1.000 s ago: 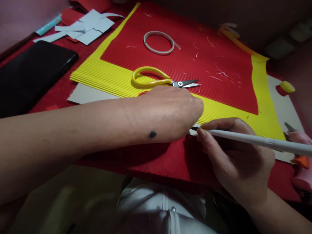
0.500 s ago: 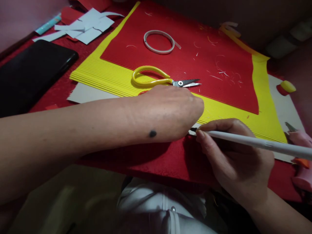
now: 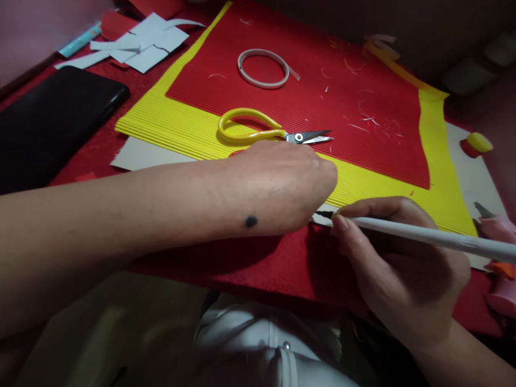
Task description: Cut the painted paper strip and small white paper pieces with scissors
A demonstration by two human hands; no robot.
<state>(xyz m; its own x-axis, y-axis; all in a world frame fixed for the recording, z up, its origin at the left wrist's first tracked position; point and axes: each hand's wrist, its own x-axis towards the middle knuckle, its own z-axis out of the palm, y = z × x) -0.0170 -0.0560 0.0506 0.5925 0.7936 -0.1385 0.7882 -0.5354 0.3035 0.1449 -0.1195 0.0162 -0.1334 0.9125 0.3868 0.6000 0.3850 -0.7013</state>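
My left hand (image 3: pixel 282 185) lies across the near edge of the yellow corrugated sheet (image 3: pixel 169 126), its back toward me; the fingers curl down out of sight and press on something I cannot make out. My right hand (image 3: pixel 399 263) is closed on a long white pen (image 3: pixel 427 235), gripped near its dark tip, which touches a small pale piece just right of the left hand's knuckles. Yellow-handled scissors (image 3: pixel 258 129) lie shut just beyond the left hand, on the seam between the yellow sheet and the red corrugated sheet (image 3: pixel 314 91).
A thin white ring of tape (image 3: pixel 263 69) lies on the red sheet, with paper slivers scattered to its right. A black phone (image 3: pixel 52 123) is at left, white paper scraps (image 3: pixel 137 45) at top left. A pink glue gun (image 3: pixel 497 252) sits at the right edge, on grey card (image 3: pixel 471 177).
My right hand has slid slightly to the right along the pen, leaving more of the dark tip showing. My left hand has not moved.
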